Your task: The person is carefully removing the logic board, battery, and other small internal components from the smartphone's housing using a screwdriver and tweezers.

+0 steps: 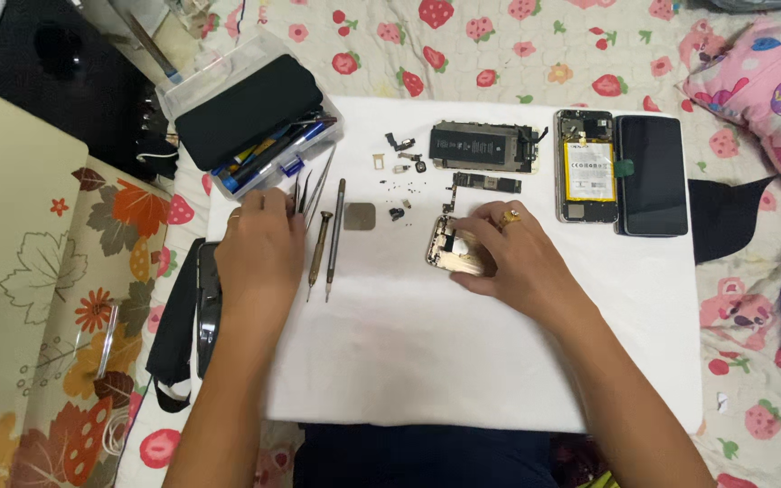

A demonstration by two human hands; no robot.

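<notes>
My right hand [505, 255], with a ring on one finger, rests on a gold phone back housing [456, 255] lying on the white mat [463, 361] and holds it down. My left hand [259, 248] lies at the mat's left edge, its fingertips at the black tweezers [304, 192]; whether it grips them is unclear. Beside that hand lie two screwdrivers [329, 239]. Behind the housing are a logic board [485, 183], a removed screen assembly [483, 146], small parts and screws [399, 172], and a grey square pad [360, 216].
A clear plastic tool box [250, 117] with a black item on top stands at the mat's back left. An opened phone with a yellow battery [587, 167] and a black screen [651, 174] lie at the back right. A black phone [207, 303] lies left of the mat. Strawberry-print bedding surrounds everything.
</notes>
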